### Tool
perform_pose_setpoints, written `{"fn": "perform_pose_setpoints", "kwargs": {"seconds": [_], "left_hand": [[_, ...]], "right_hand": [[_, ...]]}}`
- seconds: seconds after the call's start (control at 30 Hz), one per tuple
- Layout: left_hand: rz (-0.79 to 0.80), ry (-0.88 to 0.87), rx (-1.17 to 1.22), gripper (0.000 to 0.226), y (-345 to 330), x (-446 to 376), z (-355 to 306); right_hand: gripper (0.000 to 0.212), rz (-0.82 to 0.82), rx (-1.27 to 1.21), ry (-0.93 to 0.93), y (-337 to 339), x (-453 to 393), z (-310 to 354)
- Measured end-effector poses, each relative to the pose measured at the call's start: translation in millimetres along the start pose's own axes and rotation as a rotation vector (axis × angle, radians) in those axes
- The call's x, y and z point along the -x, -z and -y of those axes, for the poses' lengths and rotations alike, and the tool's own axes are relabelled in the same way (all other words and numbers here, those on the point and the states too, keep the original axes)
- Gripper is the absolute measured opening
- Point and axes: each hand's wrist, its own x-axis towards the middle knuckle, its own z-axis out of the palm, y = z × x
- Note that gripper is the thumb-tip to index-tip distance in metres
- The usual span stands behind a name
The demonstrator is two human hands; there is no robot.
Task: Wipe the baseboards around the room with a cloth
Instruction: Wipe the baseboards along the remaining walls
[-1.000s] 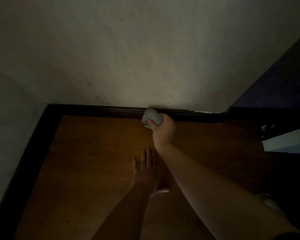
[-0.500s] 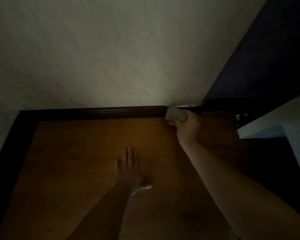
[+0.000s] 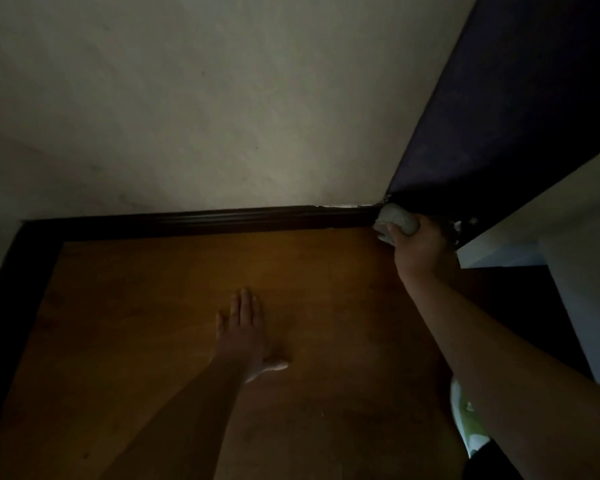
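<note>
One cloth (image 3: 395,221), balled and gripped in my right hand (image 3: 421,249), has run rightward along the back wall's dark baseboard (image 3: 222,221) and now presses into the corner where the pale wall meets the dark blue one, so I judge this stretch wiped. Left hand (image 3: 243,336): fingers straight, holding nothing, flat on the wooden floor (image 3: 153,306) mid-way out from the back baseboard. Room: floor open leftward to the left-wall baseboard; rightward a white panel (image 3: 551,237) crowds the corner.
</note>
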Motion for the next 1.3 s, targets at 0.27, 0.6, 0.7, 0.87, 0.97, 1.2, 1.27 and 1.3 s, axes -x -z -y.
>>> {"fn": "perform_pose_setpoints", "kwargs": {"seconds": [0.27, 0.6, 0.7, 0.87, 0.97, 1.2, 1.27, 1.3], "left_hand": [[0.024, 0.005, 0.048, 0.151, -1, -3, -5], [0.027, -0.020, 0.073, 0.149, 0, -2, -1], [0.030, -0.018, 0.063, 0.148, 2, -1, -2], [0.019, -0.027, 0.036, 0.146, 4, 1, -1], [0.006, -0.008, 0.027, 0.147, 3, 0, 0], [0.023, 0.018, -0.020, 0.149, 2, -4, -4], [0.028, 0.026, -0.009, 0.149, 1, -5, -4], [0.031, 0.029, 0.002, 0.150, 0, -5, -5]], "right_hand": [[0.044, 0.261, -0.142, 0.216, -89, 81, 90], [0.031, 0.280, 0.014, 0.273, -149, 93, 151], [0.029, 0.274, 0.037, 0.276, -141, 86, 142], [0.028, 0.218, -0.005, 0.229, -106, 63, 110], [0.025, 0.194, -0.050, 0.203, -78, 45, 89], [0.025, 0.095, 0.047, 0.120, -12, -6, 34], [0.027, 0.088, 0.057, 0.109, -3, -15, 24], [0.027, 0.090, 0.047, 0.105, 0, -17, 20]]}}
